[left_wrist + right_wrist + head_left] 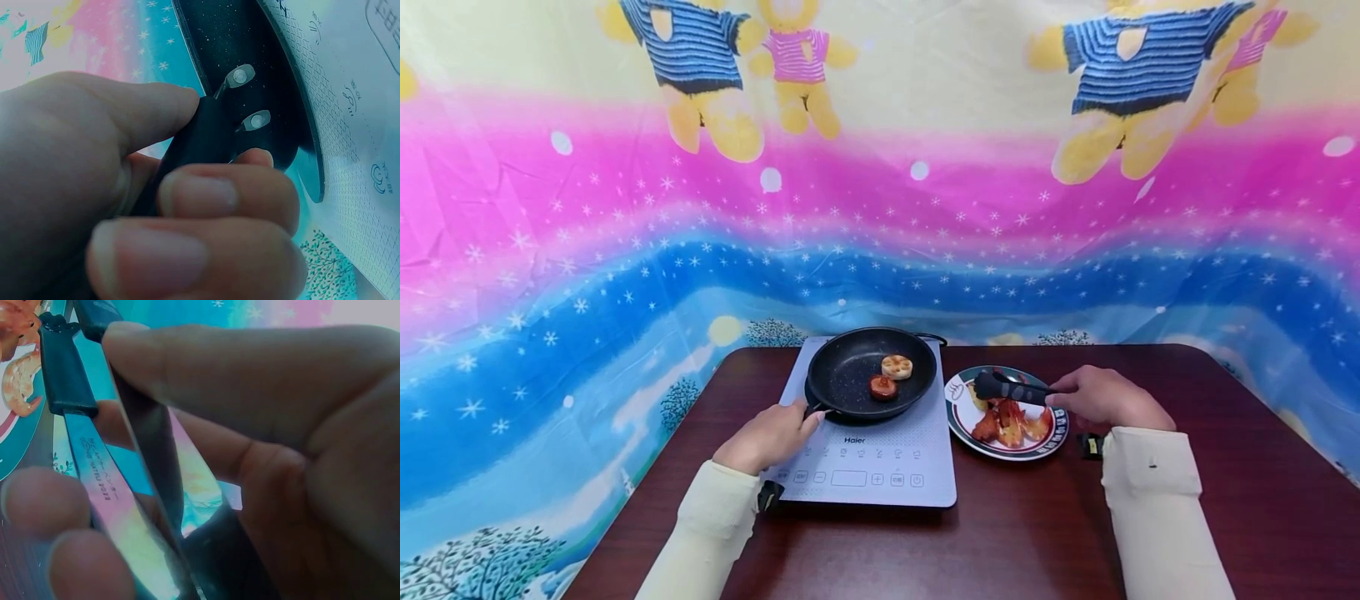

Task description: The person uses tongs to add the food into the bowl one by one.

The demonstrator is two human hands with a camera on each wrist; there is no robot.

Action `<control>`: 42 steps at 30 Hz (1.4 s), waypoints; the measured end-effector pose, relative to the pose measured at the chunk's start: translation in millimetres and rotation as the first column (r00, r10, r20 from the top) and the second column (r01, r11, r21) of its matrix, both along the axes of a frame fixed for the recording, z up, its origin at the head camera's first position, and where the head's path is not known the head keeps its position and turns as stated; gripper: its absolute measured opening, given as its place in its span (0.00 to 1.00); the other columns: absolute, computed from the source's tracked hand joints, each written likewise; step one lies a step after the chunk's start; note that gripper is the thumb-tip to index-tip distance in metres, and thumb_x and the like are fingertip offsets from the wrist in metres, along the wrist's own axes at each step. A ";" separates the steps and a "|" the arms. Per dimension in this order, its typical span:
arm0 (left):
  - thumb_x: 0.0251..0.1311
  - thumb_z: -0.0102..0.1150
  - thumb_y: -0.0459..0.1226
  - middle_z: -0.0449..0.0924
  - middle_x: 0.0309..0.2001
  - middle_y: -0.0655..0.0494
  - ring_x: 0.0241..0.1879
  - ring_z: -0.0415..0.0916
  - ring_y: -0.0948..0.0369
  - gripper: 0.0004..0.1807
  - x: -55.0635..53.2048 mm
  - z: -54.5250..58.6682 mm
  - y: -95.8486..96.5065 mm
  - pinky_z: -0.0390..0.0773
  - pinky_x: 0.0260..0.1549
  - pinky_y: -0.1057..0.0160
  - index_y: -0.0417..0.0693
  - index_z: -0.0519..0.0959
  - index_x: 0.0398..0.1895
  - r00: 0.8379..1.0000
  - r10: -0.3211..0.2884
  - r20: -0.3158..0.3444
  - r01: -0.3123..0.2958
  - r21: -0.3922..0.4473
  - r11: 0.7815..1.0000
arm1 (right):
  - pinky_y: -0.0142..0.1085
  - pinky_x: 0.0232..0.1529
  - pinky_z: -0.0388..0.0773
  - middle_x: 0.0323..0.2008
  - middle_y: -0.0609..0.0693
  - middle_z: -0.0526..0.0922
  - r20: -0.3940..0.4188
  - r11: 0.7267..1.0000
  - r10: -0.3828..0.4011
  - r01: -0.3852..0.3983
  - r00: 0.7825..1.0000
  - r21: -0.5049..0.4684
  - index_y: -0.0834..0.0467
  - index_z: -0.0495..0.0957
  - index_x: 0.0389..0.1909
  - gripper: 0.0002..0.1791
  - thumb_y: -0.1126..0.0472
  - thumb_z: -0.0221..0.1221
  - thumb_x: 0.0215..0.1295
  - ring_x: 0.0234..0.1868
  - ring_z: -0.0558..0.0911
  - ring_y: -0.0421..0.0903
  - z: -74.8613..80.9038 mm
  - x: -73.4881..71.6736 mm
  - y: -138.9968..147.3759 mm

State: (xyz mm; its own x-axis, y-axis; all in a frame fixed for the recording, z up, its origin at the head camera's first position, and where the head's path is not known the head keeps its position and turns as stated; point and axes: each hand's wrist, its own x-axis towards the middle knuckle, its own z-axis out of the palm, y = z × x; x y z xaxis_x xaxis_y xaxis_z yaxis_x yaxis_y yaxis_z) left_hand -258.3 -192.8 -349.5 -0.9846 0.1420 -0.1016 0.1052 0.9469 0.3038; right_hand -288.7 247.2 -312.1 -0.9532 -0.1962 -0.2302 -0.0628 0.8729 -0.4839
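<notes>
My left hand (767, 437) grips the black handle (203, 140) of a dark frying pan (842, 375), with the thumb on one side and fingers curled round the other. In the pan lie a pale round piece with browned spots (897, 367) and a reddish-brown round piece (883, 387). My right hand (1108, 400) holds metal tongs (103, 481) with black tips (992, 386) between thumb and fingers. The tips hang over a plate (1060, 429) of browned and orange-red food pieces (1011, 425). Whether they pinch any food cannot be seen.
Under the pan is a white Haier induction cooktop (880, 492) on a dark wooden table (1015, 533). A black cord (936, 339) shows behind the pan. Right of the cooktop stands the plate. A colourful printed cloth (880, 208) hangs behind the table.
</notes>
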 end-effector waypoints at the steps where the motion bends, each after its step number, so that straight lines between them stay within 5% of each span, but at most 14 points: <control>1: 0.73 0.44 0.50 0.75 0.55 0.39 0.38 0.75 0.54 0.30 -0.1 -0.2 0.0 0.74 0.35 0.52 0.36 0.65 0.66 1.000 0.002 0.001 -0.002 0.001 1.000 | 0.42 0.27 0.74 0.16 0.51 0.74 0.002 1.000 0.003 -0.003 1.000 -0.005 0.67 0.71 0.62 0.28 0.51 0.57 0.69 0.16 0.73 0.45 0.1 0.0 -0.2; 8: 0.72 0.44 0.50 0.74 0.56 0.39 0.38 0.75 0.54 0.30 0.0 0.5 0.4 0.74 0.35 0.52 0.37 0.65 0.67 1.000 0.010 0.004 -0.010 0.016 1.000 | 0.41 0.27 0.73 0.16 0.50 0.74 -0.035 0.999 0.039 -0.038 0.999 0.014 0.67 0.69 0.64 0.30 0.51 0.55 0.70 0.18 0.74 0.45 0.4 -0.2 2.6; 22: 0.73 0.44 0.50 0.75 0.54 0.39 0.36 0.74 0.54 0.30 0.6 0.7 -0.3 0.74 0.34 0.53 0.36 0.65 0.66 1.000 -0.006 -0.004 0.006 0.008 1.000 | 0.41 0.27 0.71 0.24 0.55 0.76 -0.020 0.998 -0.042 0.043 0.999 0.047 0.69 0.66 0.65 0.32 0.50 0.55 0.70 0.24 0.76 0.48 -10.4 -9.0 8.8; 30: 0.73 0.44 0.49 0.75 0.54 0.39 0.37 0.75 0.54 0.30 0.4 0.8 0.2 0.74 0.34 0.52 0.36 0.65 0.67 1.000 -0.001 0.000 0.001 0.012 1.000 | 0.39 0.23 0.71 0.20 0.53 0.75 -0.009 0.995 -0.095 0.095 0.995 0.011 0.66 0.79 0.51 0.24 0.50 0.56 0.69 0.21 0.75 0.48 -17.8 -12.8 3.5; 35: 0.73 0.44 0.50 0.74 0.57 0.39 0.40 0.75 0.53 0.30 0.7 1.5 0.6 0.74 0.37 0.52 0.36 0.64 0.68 1.000 0.002 0.002 -0.002 0.009 1.000 | 0.39 0.23 0.70 0.19 0.53 0.73 -0.007 0.996 -0.090 0.090 0.996 0.025 0.66 0.80 0.52 0.24 0.49 0.56 0.68 0.21 0.74 0.48 -20.1 -14.3 1.0; 42: 0.73 0.44 0.49 0.74 0.55 0.38 0.34 0.74 0.54 0.31 3.1 2.8 0.2 0.74 0.30 0.54 0.36 0.64 0.68 1.000 0.001 0.011 -0.001 0.019 1.000 | 0.41 0.27 0.70 0.38 0.61 0.80 -0.039 0.992 -0.093 0.096 0.995 0.076 0.66 0.79 0.53 0.27 0.47 0.59 0.66 0.31 0.76 0.51 -19.4 -16.7 -1.2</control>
